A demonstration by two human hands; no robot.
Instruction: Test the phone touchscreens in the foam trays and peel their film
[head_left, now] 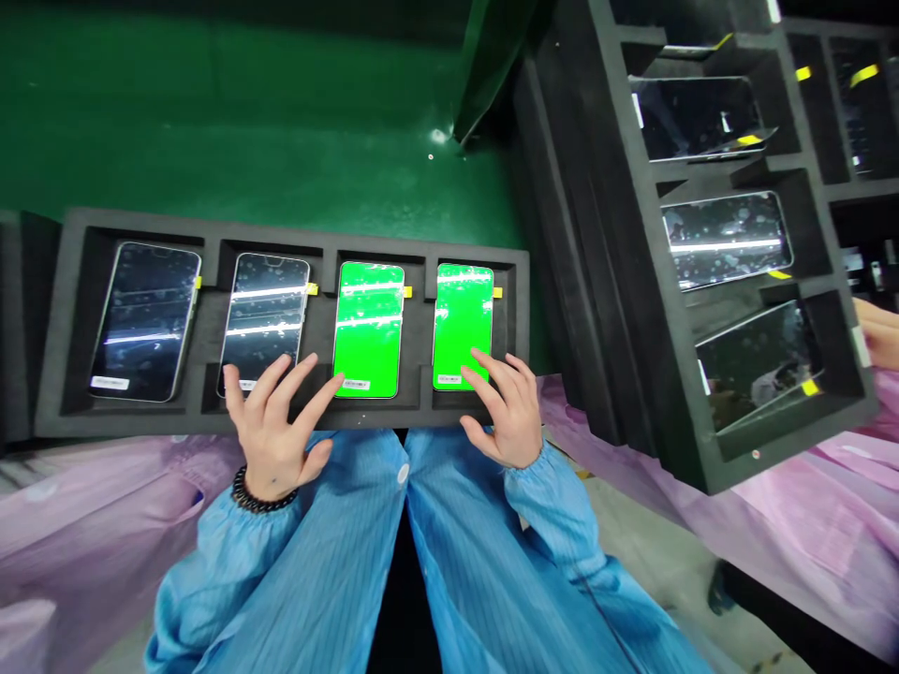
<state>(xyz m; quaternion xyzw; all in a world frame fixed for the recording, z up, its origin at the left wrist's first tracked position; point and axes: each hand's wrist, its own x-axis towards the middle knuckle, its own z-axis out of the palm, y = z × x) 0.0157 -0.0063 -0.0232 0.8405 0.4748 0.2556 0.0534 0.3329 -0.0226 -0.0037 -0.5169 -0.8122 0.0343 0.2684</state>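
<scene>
A black foam tray (pixel 379 418) lies before me, with several smartphones in its compartments. The two on the right, a lit phone (pixel 369 328) and the rightmost phone (pixel 462 318), show plain green screens. To their left, a dark phone (pixel 263 309) and the leftmost phone (pixel 144 318) have dark screens with bright reflections. My left hand (pixel 277 426) spreads its fingers over the lower edges of the two middle phones, holding nothing. One fingertip is at the green screen's lower left corner. Fingers stretched out, my right hand (pixel 509 407) has a fingertip at the rightmost phone's lower part.
At the right, stacked black foam trays (pixel 730 459) hold more phones, among them a dark phone (pixel 758 365) lying tilted. A green work surface (pixel 245 140) extends behind my tray. People in pink garments (pixel 105 524) are on both sides; a co-worker's hand (pixel 877 332) shows at the right edge.
</scene>
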